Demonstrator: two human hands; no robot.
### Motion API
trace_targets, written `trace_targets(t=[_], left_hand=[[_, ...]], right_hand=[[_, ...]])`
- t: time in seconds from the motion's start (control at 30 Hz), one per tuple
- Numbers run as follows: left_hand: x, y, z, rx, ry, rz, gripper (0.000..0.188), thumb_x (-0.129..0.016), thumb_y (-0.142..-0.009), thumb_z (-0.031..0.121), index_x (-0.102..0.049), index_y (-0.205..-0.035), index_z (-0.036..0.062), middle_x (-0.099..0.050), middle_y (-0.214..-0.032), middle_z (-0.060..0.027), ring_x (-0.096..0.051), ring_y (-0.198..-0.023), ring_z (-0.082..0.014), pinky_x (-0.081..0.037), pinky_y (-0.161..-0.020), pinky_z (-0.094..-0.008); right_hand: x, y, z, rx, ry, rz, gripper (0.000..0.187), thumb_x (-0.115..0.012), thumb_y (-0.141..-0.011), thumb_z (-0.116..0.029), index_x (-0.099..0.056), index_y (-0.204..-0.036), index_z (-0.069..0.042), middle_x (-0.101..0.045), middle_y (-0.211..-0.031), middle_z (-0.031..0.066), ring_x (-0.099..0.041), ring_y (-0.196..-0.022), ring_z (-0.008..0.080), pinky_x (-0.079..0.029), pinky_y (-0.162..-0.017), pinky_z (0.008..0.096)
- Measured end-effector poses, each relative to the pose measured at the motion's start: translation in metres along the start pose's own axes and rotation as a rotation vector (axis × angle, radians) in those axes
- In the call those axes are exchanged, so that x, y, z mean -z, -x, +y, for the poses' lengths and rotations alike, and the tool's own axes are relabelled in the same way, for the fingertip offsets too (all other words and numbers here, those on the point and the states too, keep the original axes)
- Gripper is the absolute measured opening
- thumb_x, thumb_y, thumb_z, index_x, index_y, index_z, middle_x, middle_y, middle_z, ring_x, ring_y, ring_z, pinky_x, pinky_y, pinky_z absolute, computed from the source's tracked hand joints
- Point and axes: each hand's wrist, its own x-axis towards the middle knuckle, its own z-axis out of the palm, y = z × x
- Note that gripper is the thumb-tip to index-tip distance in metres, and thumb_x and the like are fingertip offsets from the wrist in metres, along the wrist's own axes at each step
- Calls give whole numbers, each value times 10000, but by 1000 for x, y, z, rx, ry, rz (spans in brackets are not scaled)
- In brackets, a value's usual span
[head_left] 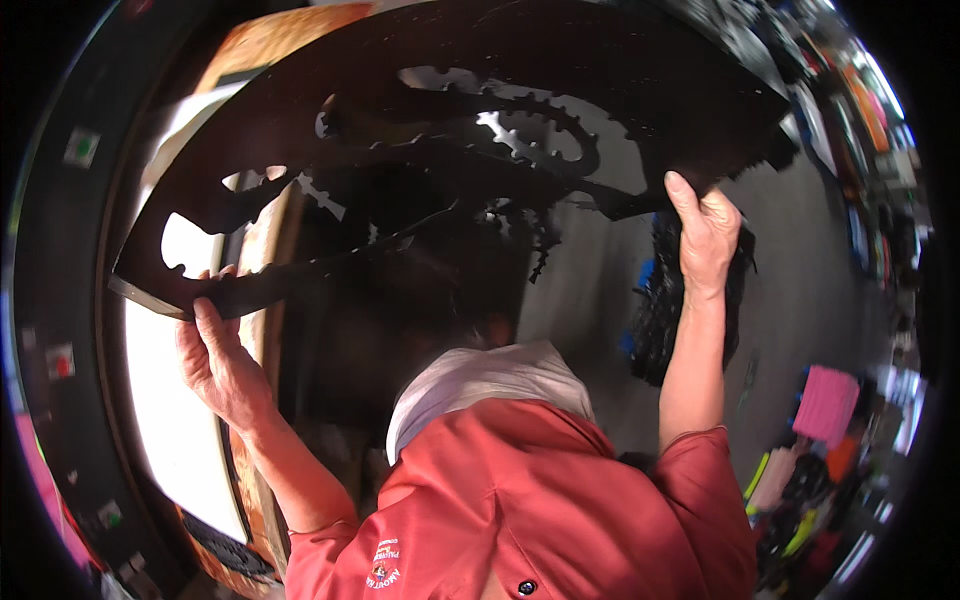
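Large dark sheet [480, 130] with toothed cut-out shapes — held up flat across the upper view. Left hand [215, 355] grips its lower left edge; right hand [706, 235] pinches the right edge. Below — red shirt [540, 510], grey floor [800, 290], pink item [828, 402] well right.

Strong backlight: white glare panel [185, 440] at left is blown out, no detail. Black cut-out sheet [450, 110] reads as a near silhouette; light shows through its openings. Red shirt [530, 500] evenly lit. Fisheye bends straight edges; rim vignettes to black. Right-edge clutter [850, 430] soft, blurred.
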Motion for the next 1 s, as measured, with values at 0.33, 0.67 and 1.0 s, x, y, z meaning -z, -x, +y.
trace_targets(t=[0.33,0.67,1.0], left_hand=[[-69,61,36,162,-46,-614,271,-587,-1110,154,-719,-1277,-14,-766,-1184,-141,-715,-1115,-213,-537,-1042,-349],[-127,196,100,620,346,-1341,209,-606,-1093,109,-741,-1230,28,-757,-1129,-24,-671,-996,-92,-525,-911,-251],[-361,380,104,857,375,-1506,205,-622,-1098,233,-734,-1189,86,-742,-1089,7,-683,-975,-86,-575,-834,-270]], right_hand=[[123,125,-41,-174,197,226,161,-784,-981,-159,-752,-976,-1,-546,-754,-76,-450,-706,33,-381,-626,246],[312,332,-178,-346,572,877,218,-776,-991,-246,-738,-885,-59,-598,-868,-80,-495,-808,67,-431,-752,266],[612,193,-145,-329,562,750,350,-763,-977,-215,-765,-1246,9,-749,-1149,20,-642,-1063,95,-453,-993,257]])
